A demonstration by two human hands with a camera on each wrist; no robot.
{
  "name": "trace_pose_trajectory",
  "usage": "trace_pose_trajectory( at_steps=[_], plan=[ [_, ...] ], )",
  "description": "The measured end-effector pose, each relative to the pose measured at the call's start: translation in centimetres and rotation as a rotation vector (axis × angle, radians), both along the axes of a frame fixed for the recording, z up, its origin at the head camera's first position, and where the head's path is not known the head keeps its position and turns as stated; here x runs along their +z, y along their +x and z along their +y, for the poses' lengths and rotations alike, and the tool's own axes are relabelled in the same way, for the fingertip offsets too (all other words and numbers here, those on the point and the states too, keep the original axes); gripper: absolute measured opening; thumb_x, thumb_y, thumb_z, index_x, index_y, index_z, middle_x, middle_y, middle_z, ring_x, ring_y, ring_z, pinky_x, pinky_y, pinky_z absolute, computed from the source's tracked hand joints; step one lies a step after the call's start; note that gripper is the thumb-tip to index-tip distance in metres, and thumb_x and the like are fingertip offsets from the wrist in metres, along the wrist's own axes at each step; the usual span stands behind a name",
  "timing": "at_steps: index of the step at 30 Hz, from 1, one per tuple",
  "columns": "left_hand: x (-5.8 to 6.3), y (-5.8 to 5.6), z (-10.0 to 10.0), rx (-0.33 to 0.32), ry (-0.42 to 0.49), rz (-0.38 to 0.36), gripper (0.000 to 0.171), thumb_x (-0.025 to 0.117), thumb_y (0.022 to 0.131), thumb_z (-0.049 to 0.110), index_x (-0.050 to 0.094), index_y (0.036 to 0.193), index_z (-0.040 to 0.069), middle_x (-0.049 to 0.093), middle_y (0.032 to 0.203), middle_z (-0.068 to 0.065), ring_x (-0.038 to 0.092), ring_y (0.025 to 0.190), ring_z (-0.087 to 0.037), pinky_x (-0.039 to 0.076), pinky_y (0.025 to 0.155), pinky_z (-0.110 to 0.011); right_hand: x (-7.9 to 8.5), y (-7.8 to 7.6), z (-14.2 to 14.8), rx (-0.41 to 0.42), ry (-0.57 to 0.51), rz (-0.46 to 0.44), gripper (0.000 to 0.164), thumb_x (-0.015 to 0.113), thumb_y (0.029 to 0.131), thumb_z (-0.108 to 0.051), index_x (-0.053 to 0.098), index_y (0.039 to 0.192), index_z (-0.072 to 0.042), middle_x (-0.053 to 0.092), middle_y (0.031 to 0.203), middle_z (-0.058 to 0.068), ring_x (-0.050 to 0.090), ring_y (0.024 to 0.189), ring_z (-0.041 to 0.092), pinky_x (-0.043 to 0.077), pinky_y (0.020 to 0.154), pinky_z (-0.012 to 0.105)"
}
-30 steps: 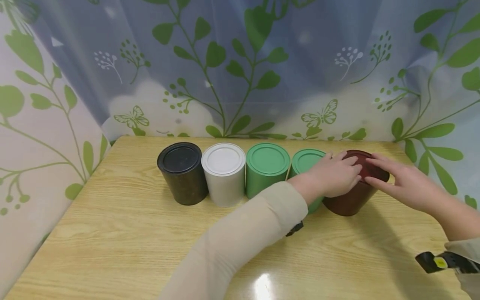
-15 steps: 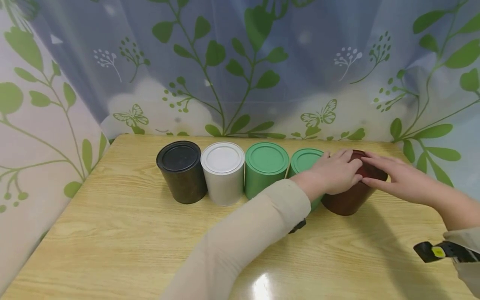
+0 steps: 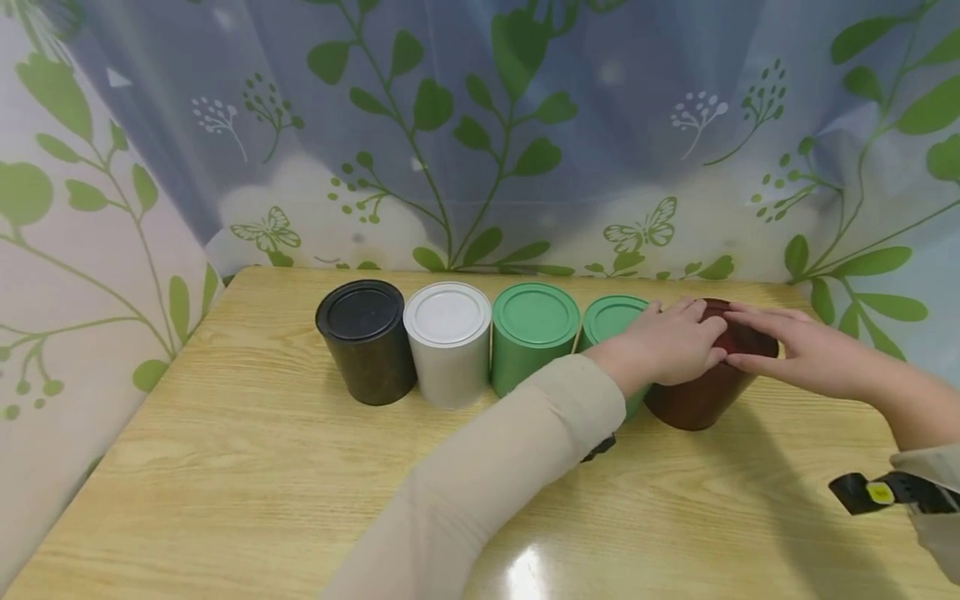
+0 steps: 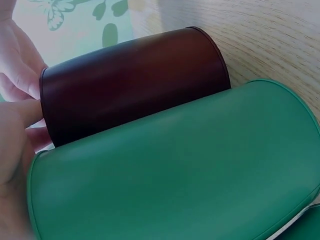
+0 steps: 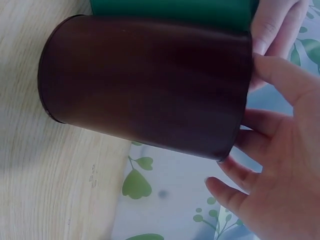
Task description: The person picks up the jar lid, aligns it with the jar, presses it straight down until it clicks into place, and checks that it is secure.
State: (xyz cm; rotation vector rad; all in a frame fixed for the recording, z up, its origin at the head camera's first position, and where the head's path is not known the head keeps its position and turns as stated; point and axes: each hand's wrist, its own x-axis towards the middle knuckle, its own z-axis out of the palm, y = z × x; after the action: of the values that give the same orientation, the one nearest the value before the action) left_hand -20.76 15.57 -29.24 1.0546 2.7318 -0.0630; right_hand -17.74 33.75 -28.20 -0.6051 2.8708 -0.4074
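Observation:
A dark red canister (image 3: pixel 701 402) stands at the right end of a row on the wooden table. My left hand (image 3: pixel 671 343) reaches over the smaller green canister (image 3: pixel 609 318), its fingertips on the red canister's top. From the right, my right hand (image 3: pixel 821 354) lays fairly straight fingers along the same top rim. The right wrist view shows the right thumb (image 5: pixel 275 67) at the top edge, with other fingertips along the rim. In the left wrist view, the left thumb (image 4: pixel 31 111) meets the red canister's upper edge. The hands cover part of that top.
To the left stand a larger green canister (image 3: pixel 536 317), a white canister (image 3: pixel 450 367) and a black canister (image 3: pixel 372 367), side by side with lids on. A patterned curtain (image 3: pixel 480 150) hangs behind the wooden table (image 3: pixel 225 467). My left sleeve (image 3: pixel 480 467) crosses the table's front.
My left hand has shifted slightly right over the red canister's top, and my right hand slightly left, bringing the fingertips closer. The canisters stay in place.

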Motion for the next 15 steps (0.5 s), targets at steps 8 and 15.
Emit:
trace_pose_trajectory(
  at_steps=[8, 15],
  plan=[
    [0.8, -0.6, 0.3, 0.035, 0.046, -0.032, 0.052, 0.037, 0.094, 0.057, 0.031, 0.142, 0.038, 0.029, 0.145, 0.016, 0.025, 0.132, 0.0, 0.02, 0.109, -0.031, 0.3, -0.3, 1.1, 0.029, -0.099, -0.116, 0.068, 0.057, 0.094, -0.024, 0.023, 0.146, 0.004, 0.025, 0.144, 0.032, 0.028, 0.125, 0.053, 0.035, 0.087, 0.064],
    [1.2, -0.2, 1.0, 0.076, 0.043, -0.049, 0.054, 0.041, 0.092, 0.057, 0.03, 0.143, 0.04, 0.03, 0.144, 0.016, 0.026, 0.131, 0.001, 0.022, 0.108, -0.03, 0.5, -0.4, 1.4, 0.015, -0.102, -0.16, 0.066, 0.057, 0.094, -0.025, 0.025, 0.145, 0.004, 0.028, 0.143, 0.032, 0.031, 0.124, 0.052, 0.037, 0.086, 0.064]
  ],
)
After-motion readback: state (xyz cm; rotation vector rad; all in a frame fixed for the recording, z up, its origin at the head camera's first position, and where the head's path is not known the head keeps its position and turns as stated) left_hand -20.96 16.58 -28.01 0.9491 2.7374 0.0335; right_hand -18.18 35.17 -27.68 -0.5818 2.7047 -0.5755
